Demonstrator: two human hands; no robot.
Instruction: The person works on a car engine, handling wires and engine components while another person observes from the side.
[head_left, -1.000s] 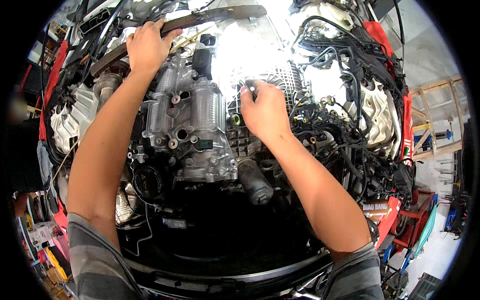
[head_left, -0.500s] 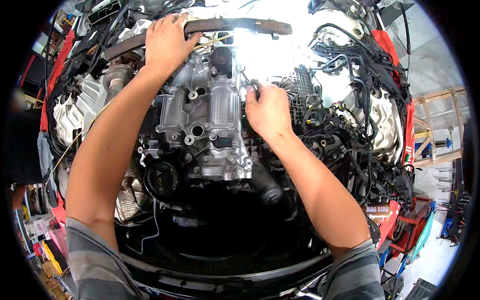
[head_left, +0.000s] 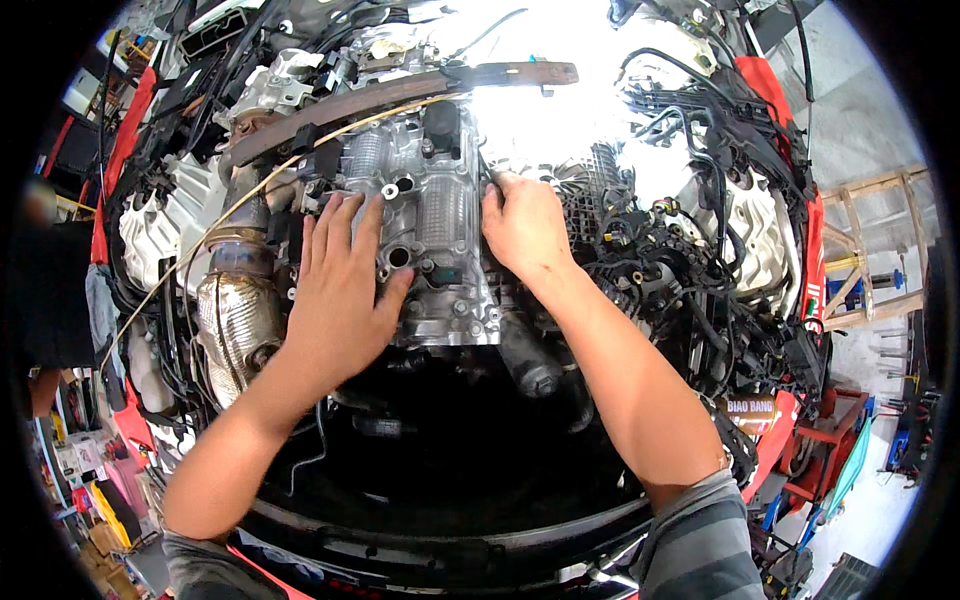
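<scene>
A silver engine valve cover (head_left: pixel 446 210) with round holes lies in the middle of the engine bay. My left hand (head_left: pixel 345 275) rests on its left side, fingers spread and nothing in them. My right hand (head_left: pixel 528 222) is at the cover's right edge with curled fingers; the fingertips are hidden, so what they hold does not show. Beyond both hands, a long brown bar (head_left: pixel 390 97) lies across the engine. A thin yellowish cord or stick (head_left: pixel 262 188) runs from near the bar down to the left.
A silver heat-wrapped pipe (head_left: pixel 226 315) stands left of my left hand. Black wiring (head_left: pixel 665 260) crowds the right side. Red covers (head_left: pixel 812 265) drape the fenders. A brown can (head_left: pixel 750 412) is at the lower right, and bright light washes out the far middle.
My left hand has come off the brown bar and moved nearer, onto the valve cover's left side. My right hand stays by the right edge. The view has shifted slightly.
</scene>
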